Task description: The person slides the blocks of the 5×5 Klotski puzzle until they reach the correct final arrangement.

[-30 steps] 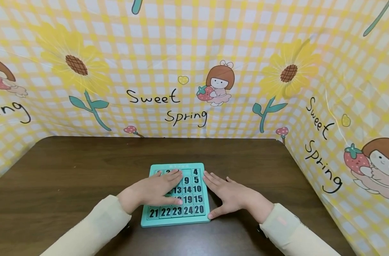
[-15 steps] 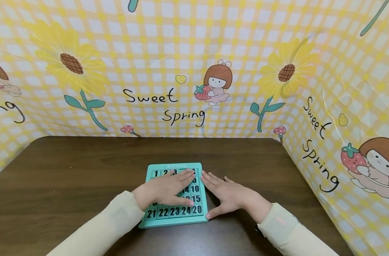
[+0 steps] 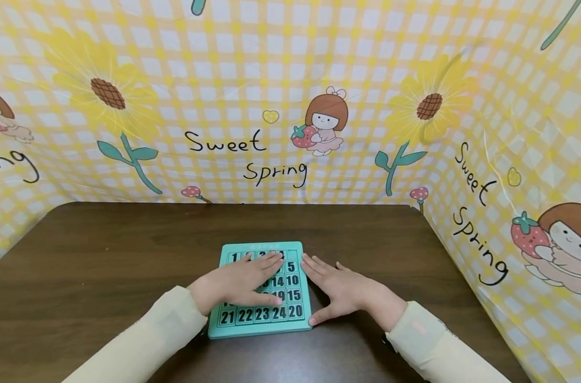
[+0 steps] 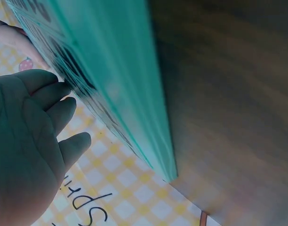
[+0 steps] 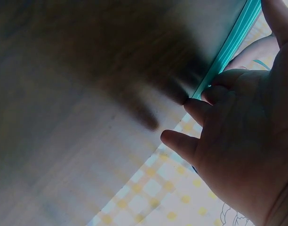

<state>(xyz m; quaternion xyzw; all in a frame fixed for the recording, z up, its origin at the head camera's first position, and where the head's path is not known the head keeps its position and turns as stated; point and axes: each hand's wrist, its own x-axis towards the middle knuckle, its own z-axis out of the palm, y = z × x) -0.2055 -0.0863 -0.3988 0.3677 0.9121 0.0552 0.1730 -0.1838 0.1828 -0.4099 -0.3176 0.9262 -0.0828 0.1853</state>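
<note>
A turquoise sliding number puzzle (image 3: 259,333) lies flat on the table, with black numbers on its square tiles. My left hand (image 3: 240,282) spreads over its left and middle tiles, fingertips at the tile numbered 4 (image 3: 281,255) in the top row. The slot in the top right corner holds no tile. Several tiles are hidden under that hand; 5, 10, 15 and the bottom row 21 to 24 and 20 show. Along the puzzle's right side, my right hand (image 3: 345,292) touches the frame with straight fingertips and thumb tip. The right wrist view shows the frame's edge (image 5: 236,44) by those fingers.
The dark brown wooden table (image 3: 127,234) extends around the puzzle. Behind and beside it hangs a yellow-and-white checked cloth (image 3: 233,80) printed with flowers, cartoon figures and lettering. Cream sleeves (image 3: 142,335) cover both forearms.
My left hand went right across the top row, then back left. The tile numbered 4 has slid one place left, leaving the gap in the corner. My right hand stays at the edge.
</note>
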